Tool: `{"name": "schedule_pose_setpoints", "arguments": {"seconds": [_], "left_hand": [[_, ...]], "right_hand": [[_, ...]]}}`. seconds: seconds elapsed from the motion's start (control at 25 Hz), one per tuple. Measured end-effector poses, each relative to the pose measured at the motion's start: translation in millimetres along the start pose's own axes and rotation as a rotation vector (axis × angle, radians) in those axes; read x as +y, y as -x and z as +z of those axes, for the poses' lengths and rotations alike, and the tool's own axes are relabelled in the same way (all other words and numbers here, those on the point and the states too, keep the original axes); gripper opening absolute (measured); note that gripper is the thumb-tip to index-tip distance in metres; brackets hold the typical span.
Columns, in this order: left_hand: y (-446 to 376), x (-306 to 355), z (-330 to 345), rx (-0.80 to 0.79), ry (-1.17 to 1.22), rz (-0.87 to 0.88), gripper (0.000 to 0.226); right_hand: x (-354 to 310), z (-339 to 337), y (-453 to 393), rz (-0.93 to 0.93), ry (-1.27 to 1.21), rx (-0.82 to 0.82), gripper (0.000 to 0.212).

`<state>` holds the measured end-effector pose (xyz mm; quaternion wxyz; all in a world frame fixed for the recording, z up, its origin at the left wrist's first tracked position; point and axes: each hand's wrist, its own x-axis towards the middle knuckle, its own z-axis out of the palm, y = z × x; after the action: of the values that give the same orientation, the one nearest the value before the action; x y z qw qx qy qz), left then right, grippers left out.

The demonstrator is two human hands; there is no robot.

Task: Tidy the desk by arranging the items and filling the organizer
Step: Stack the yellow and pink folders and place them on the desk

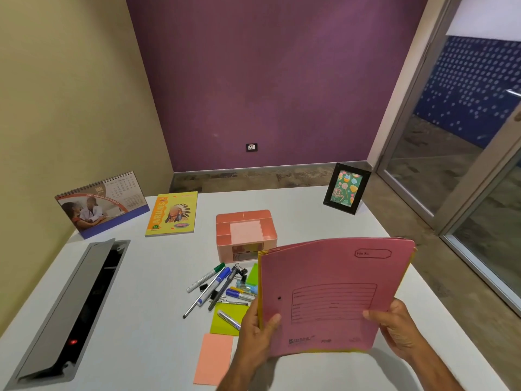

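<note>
A pink file folder (pixel 332 294), with yellow folders stacked behind it, is lifted off the white desk (pixel 146 314) and tilted toward me. My left hand (pixel 255 334) grips its lower left edge, thumb on the front. My right hand (pixel 397 328) grips its lower right edge the same way. Behind the folder stands the pink desk organizer (pixel 245 235), its top compartments holding nothing I can see. A heap of markers and pens (pixel 217 286) with black binder clips lies left of the folder. Green sticky notes (pixel 228 317) and a peach pad (pixel 214 359) lie nearer me.
A desk calendar (pixel 101 204) stands at the far left with a yellow notebook (pixel 172 214) beside it. A black photo frame (pixel 346 189) stands at the far right. An open grey cable tray (pixel 70 306) is sunk into the desk's left side. A glass door is on the right.
</note>
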<state>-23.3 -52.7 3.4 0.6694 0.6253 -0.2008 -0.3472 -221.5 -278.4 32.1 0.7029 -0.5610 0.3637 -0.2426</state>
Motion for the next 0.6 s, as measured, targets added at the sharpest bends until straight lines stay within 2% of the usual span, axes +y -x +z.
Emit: {"name": "schedule_pose_setpoints", "arguments": {"seconds": [0.08,0.16,0.2,0.32,0.48,0.6], "left_hand": [[2.2,-2.0,-2.1,-0.017,-0.027,-0.02,0.052],[3.5,-5.2,-5.3,-0.047,-0.104,-0.013,0.056],[4.0,-7.4,-6.6,-0.057,-0.145,-0.007,0.058],[2.3,-15.0,-11.3,-0.076,-0.227,-0.028,0.059],[-4.0,-15.1,-13.4,-0.093,-0.291,-0.047,0.06],[-10.6,-11.4,-8.5,-0.077,-0.324,-0.056,0.058]], "right_hand": [[6.6,-0.3,0.0,0.015,0.029,0.025,0.086],[12.2,1.0,2.5,0.068,0.051,0.049,0.064],[15.6,2.2,4.7,0.093,0.065,0.062,0.059],[29.0,3.5,6.2,0.145,0.151,0.077,0.081],[32.8,8.3,6.7,0.158,0.149,0.095,0.049],[35.3,6.0,-0.3,0.139,0.189,0.093,0.048]]}}
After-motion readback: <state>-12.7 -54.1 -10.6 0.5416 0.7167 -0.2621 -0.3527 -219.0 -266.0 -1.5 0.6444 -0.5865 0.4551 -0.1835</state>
